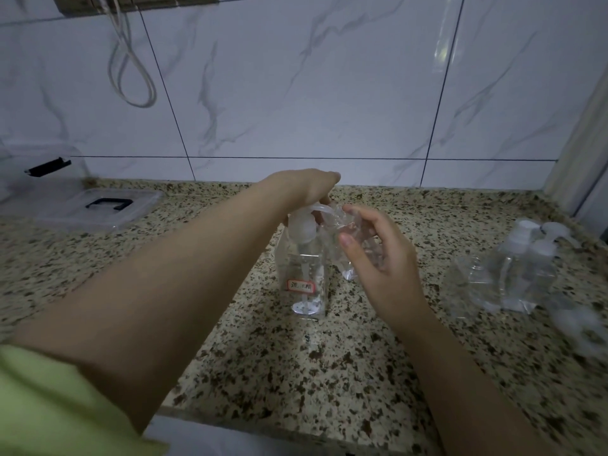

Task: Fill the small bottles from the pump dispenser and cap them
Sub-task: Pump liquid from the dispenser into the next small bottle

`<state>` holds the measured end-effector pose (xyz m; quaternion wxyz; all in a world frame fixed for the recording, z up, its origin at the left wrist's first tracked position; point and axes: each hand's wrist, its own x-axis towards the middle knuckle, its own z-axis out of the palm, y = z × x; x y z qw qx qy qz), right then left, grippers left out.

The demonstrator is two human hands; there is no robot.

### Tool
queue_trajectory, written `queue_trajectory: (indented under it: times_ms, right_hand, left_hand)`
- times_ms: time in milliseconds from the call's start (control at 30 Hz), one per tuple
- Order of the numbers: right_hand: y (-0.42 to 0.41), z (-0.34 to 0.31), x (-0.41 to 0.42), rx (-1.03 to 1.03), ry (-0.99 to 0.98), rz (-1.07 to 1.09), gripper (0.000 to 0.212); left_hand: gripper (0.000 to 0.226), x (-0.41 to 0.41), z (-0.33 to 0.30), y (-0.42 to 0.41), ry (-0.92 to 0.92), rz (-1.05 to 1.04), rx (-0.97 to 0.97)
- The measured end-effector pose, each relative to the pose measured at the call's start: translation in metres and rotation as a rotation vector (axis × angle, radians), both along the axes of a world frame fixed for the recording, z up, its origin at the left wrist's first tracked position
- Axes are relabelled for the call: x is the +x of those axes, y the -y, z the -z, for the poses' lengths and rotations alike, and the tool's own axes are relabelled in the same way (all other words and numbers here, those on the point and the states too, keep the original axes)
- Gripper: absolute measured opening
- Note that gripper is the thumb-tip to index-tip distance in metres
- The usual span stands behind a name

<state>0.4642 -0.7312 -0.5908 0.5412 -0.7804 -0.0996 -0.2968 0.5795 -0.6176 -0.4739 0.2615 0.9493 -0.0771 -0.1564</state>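
Observation:
A clear pump dispenser (304, 274) with a white pump head and a red-edged label stands upright in the middle of the speckled counter. My left hand (309, 187) rests on top of its pump head, fingers curled over the spout. My right hand (378, 255) holds a small clear bottle (348, 238) tilted against the spout, just right of the dispenser. The bottle's mouth is hidden by my fingers and by blur. At the right stand several small clear bottles (526, 268) with white caps, partly in clear wrapping.
A clear plastic box lid with a black handle (98, 205) lies at the back left beside a clear container (39, 169). A white cord (131, 70) hangs on the marble-tiled wall. The counter's front edge (263, 426) runs below my arms.

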Motion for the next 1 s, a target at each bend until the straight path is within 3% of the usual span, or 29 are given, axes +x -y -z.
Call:
queue_trajectory:
  times_ms: [1000]
  right_hand:
    - [-0.0007, -0.0003, -0.0007, -0.005, 0.014, -0.014, 0.045]
  left_hand:
    - [0.061, 0.003, 0.0041, -0.0015, 0.006, -0.014, -0.054]
